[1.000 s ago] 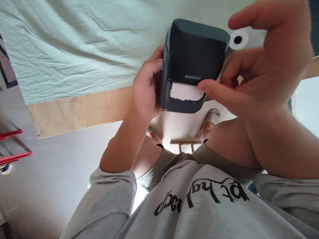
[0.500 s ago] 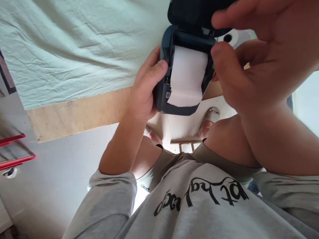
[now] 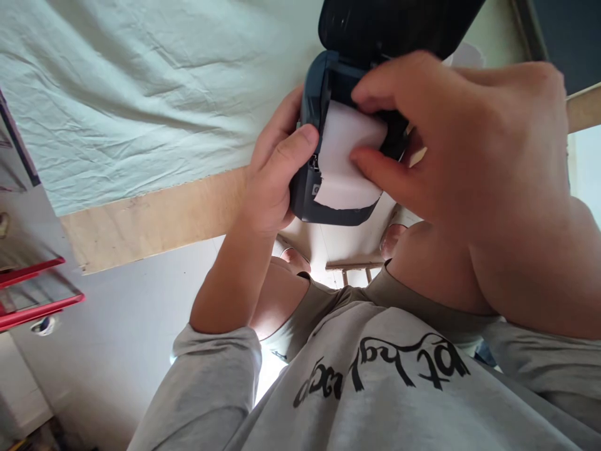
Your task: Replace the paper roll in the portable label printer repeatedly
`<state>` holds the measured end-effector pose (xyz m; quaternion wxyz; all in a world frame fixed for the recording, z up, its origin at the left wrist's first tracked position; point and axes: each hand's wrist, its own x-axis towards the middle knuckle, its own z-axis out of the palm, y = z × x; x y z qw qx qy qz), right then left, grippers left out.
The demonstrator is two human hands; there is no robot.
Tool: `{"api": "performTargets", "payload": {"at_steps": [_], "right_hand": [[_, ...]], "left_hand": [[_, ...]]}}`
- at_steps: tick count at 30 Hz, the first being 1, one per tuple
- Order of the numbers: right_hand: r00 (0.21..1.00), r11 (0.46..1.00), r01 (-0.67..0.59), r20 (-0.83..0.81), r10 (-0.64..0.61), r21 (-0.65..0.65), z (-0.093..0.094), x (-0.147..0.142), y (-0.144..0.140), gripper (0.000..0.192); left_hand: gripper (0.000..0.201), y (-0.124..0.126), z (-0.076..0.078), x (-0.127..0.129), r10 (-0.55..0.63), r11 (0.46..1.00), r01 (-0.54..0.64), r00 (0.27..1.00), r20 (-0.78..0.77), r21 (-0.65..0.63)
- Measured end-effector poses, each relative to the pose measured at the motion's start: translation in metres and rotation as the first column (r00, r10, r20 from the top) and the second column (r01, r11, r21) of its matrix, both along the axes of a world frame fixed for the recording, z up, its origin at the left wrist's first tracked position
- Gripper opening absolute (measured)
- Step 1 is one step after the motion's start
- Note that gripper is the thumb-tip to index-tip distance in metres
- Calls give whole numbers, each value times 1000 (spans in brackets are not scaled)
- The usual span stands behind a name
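Note:
A dark blue label printer is held above the table's edge with its lid swung open upward. My left hand grips the printer's left side, thumb on its rim. A white paper roll lies in the open bay, its strip hanging over the front. My right hand reaches into the bay, with index finger and thumb pinching the paper roll.
The table has a pale green cloth and a bare plywood edge. A second white roll peeks out behind my right hand. Red shelf rails stand at the left. My knees and sandalled feet show below.
The printer's lid, shut one second ago, has swung open. My right hand then came down from the lid into the bay and took hold of the paper roll.

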<state>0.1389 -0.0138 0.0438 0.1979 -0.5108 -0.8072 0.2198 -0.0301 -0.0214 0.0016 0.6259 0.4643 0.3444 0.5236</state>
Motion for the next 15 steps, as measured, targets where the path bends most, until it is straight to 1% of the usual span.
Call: {"api": "performTargets", "payload": {"at_steps": [1, 2, 3, 6, 8, 10, 12, 15], "right_hand": [[988, 999, 27, 151, -34, 46, -1, -1, 0, 42], [965, 996, 34, 258, -55, 86, -2, -1, 0, 43], [949, 994, 23, 309, -55, 108, -4, -2, 0, 45], [959, 993, -7, 281, -28, 120, -7, -1, 0, 48], [958, 993, -17, 285, -18, 119, -7, 0, 1, 45], [960, 995, -45, 279, 18, 89, -6, 2, 2, 42], [977, 995, -87, 201, 75, 52, -4, 4, 3, 43], [992, 989, -124, 6, 124, 79, -3, 11, 2, 49]], "left_hand": [[30, 0, 1, 0, -5, 1000, 5, 1000, -5, 1], [29, 0, 1, 1, 4, 1000, -4, 1000, -6, 5], [27, 0, 1, 2, 27, 1000, -27, 1000, -2, 7], [25, -1, 1, 8, 73, 997, -73, 997, 7, 11], [26, -1, 1, 9, 85, 996, -85, 996, -31, 12], [29, -2, 3, 8, 73, 997, -72, 993, -90, 14], [33, -3, 5, 5, 43, 999, -45, 990, -136, -7], [27, -3, 6, 3, 19, 999, -23, 993, -117, -34]]}}
